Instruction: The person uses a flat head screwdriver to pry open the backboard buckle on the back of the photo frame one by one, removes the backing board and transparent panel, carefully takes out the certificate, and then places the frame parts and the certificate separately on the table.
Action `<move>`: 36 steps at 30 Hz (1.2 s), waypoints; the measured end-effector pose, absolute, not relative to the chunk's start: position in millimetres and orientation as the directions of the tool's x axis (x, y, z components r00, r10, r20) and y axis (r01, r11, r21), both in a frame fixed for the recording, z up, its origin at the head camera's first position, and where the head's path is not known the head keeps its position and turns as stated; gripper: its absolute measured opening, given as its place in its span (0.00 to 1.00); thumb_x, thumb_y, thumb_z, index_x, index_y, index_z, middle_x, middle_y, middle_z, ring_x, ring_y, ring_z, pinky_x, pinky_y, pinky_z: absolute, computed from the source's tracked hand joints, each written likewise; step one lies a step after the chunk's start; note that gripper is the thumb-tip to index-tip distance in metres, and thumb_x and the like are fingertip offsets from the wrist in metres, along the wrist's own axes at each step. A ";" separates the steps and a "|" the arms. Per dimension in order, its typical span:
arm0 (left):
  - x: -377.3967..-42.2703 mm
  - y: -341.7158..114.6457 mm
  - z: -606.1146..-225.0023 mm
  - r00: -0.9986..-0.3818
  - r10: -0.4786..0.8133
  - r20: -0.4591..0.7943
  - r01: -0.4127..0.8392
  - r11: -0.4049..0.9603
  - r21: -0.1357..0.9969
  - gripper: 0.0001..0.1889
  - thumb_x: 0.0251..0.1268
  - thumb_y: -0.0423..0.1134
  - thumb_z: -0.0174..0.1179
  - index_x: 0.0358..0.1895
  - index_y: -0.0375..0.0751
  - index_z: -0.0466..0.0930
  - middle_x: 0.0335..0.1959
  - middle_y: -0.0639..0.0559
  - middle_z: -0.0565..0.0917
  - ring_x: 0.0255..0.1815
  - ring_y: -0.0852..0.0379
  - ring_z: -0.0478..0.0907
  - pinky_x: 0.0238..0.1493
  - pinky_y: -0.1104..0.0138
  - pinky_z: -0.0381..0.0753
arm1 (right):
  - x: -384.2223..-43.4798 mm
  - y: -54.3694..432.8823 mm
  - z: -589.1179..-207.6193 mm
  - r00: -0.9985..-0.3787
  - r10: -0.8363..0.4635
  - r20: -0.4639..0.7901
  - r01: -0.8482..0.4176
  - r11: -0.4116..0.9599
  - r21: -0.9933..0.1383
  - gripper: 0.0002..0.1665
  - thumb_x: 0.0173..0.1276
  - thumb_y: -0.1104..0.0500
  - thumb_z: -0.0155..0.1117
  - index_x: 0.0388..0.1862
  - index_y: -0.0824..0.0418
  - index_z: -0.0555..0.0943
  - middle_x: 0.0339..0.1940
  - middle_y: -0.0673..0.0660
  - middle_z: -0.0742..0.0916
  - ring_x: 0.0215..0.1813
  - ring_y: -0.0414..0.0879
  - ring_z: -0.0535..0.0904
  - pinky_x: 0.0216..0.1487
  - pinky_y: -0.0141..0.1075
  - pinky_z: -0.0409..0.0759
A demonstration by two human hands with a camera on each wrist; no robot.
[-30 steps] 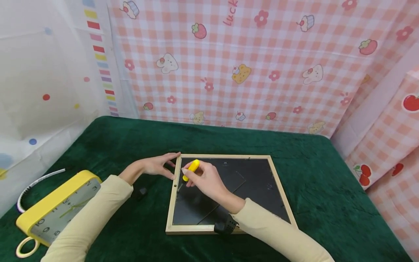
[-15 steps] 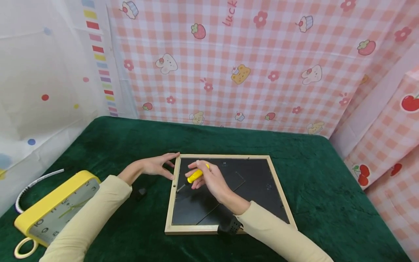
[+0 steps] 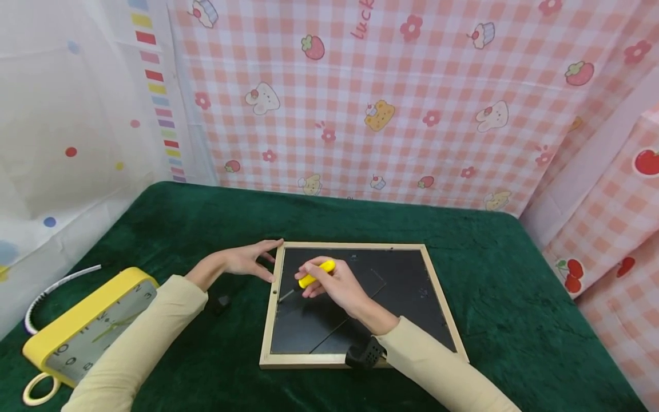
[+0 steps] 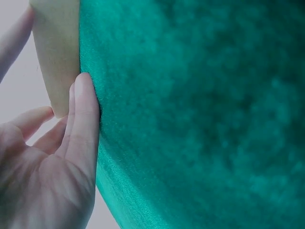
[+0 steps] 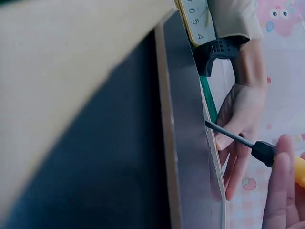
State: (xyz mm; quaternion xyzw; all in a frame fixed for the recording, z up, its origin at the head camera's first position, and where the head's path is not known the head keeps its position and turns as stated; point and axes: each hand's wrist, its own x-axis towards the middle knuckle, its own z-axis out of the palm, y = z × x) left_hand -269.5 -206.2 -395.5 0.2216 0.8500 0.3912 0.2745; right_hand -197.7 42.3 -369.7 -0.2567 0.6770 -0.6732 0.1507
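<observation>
Green cloth [image 3: 231, 213] under frame [image 3: 304, 360]; right hand [image 3: 340, 286] grips screwdriver [image 3: 316, 274].

Left hand [image 3: 243, 260]: thumb and fingers extended and spread apart; left forearm [image 3: 146, 337] directed forward and inward. Right hand [image 3: 337, 287]: fingers bent in a grip; right forearm [image 3: 437, 361] slanting inward, right wrist [image 3: 380, 318] nearly straight.

The left sleeve [image 3: 146, 335] hides part of a yellow clock [image 3: 87, 312], and the right sleeve [image 3: 437, 357] masks a stretch of the wooden-framed board [image 3: 407, 303]. The right wrist view's edge crops the screwdriver [image 5: 259, 150] and right hand [image 5: 281, 200]; green cloth [image 4: 190, 114] blurs in the left's.
</observation>
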 end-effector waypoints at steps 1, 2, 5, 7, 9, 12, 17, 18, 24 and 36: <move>-269.4 -206.1 -395.5 -0.750 0.592 -0.294 0.161 0.595 0.787 0.49 0.51 0.45 0.64 0.69 0.39 0.38 0.67 0.40 0.41 0.60 0.43 0.56 0.51 0.56 0.68 | -198.1 42.6 -369.6 -0.824 -0.551 0.135 -0.141 -0.033 -0.990 0.14 0.68 0.63 0.50 0.43 0.75 0.74 0.39 0.69 0.81 0.30 0.56 0.80 0.37 0.40 0.78; -269.3 -206.0 -395.6 -0.750 0.593 -0.294 0.162 0.595 0.787 0.49 0.51 0.45 0.64 0.69 0.39 0.38 0.67 0.40 0.41 0.60 0.42 0.56 0.51 0.55 0.68 | -198.9 42.7 -369.9 -0.824 -0.551 0.130 -0.136 -0.029 -0.990 0.15 0.68 0.63 0.50 0.42 0.75 0.74 0.39 0.69 0.81 0.31 0.56 0.80 0.38 0.41 0.78; -269.4 -206.3 -395.3 -0.751 0.591 -0.295 0.163 0.599 0.784 0.49 0.51 0.45 0.64 0.69 0.40 0.38 0.67 0.41 0.41 0.61 0.43 0.56 0.51 0.56 0.68 | -199.3 42.3 -369.6 -0.823 -0.554 0.126 -0.137 -0.021 -0.990 0.15 0.68 0.62 0.49 0.41 0.76 0.74 0.39 0.69 0.81 0.32 0.57 0.80 0.39 0.41 0.77; -269.6 -206.8 -395.1 -0.751 0.591 -0.295 0.164 0.599 0.783 0.49 0.51 0.45 0.64 0.69 0.40 0.37 0.67 0.41 0.40 0.61 0.43 0.56 0.51 0.56 0.68 | -197.2 42.1 -366.5 -0.819 -0.559 0.130 -0.142 -0.022 -0.990 0.14 0.68 0.64 0.48 0.41 0.77 0.74 0.40 0.69 0.81 0.33 0.59 0.80 0.39 0.42 0.77; -269.7 -207.1 -395.3 -0.751 0.590 -0.296 0.162 0.599 0.784 0.49 0.51 0.45 0.64 0.69 0.40 0.37 0.67 0.41 0.40 0.61 0.43 0.56 0.51 0.56 0.67 | -196.9 42.2 -367.2 -0.812 -0.566 0.138 -0.147 -0.030 -0.989 0.14 0.68 0.65 0.48 0.41 0.77 0.74 0.40 0.70 0.80 0.33 0.59 0.79 0.39 0.42 0.77; -269.4 -207.8 -395.7 -0.749 0.592 -0.296 0.160 0.596 0.787 0.50 0.51 0.45 0.64 0.69 0.40 0.37 0.67 0.41 0.39 0.61 0.43 0.56 0.52 0.55 0.67 | -196.5 42.3 -368.5 -0.805 -0.575 0.145 -0.151 -0.037 -0.988 0.14 0.68 0.65 0.47 0.41 0.78 0.74 0.41 0.70 0.80 0.34 0.59 0.80 0.39 0.42 0.77; -269.6 -207.3 -396.0 -0.753 0.592 -0.288 0.164 0.593 0.788 0.50 0.50 0.45 0.65 0.69 0.40 0.38 0.67 0.41 0.40 0.61 0.44 0.56 0.52 0.55 0.66 | -195.4 38.4 -365.2 -0.808 -0.567 0.159 -0.180 -0.020 -0.983 0.14 0.68 0.65 0.49 0.41 0.77 0.75 0.39 0.69 0.81 0.33 0.58 0.80 0.38 0.42 0.77; -269.8 -207.2 -396.0 -0.754 0.591 -0.288 0.164 0.593 0.788 0.50 0.50 0.45 0.65 0.69 0.40 0.38 0.67 0.41 0.40 0.61 0.44 0.56 0.52 0.55 0.66 | -194.8 36.9 -363.5 -0.809 -0.564 0.166 -0.195 -0.008 -0.981 0.13 0.67 0.65 0.49 0.40 0.76 0.75 0.39 0.68 0.81 0.32 0.58 0.80 0.38 0.42 0.77; -270.2 -207.6 -395.5 -0.755 0.581 -0.305 0.162 0.615 0.771 0.50 0.49 0.46 0.65 0.69 0.41 0.38 0.68 0.42 0.40 0.60 0.45 0.56 0.52 0.55 0.66 | -188.6 23.5 -351.7 -0.794 -0.570 0.212 -0.310 0.079 -0.947 0.11 0.66 0.65 0.52 0.35 0.73 0.77 0.33 0.65 0.83 0.28 0.56 0.80 0.33 0.40 0.78; -270.7 -207.6 -394.7 -0.748 0.593 -0.298 0.181 0.614 0.768 0.51 0.49 0.48 0.65 0.69 0.40 0.38 0.68 0.41 0.40 0.60 0.44 0.57 0.51 0.56 0.68 | -197.9 3.2 -357.8 -0.747 -0.607 0.273 -0.467 0.186 -0.864 0.11 0.66 0.63 0.51 0.32 0.68 0.78 0.26 0.59 0.82 0.19 0.45 0.78 0.26 0.35 0.78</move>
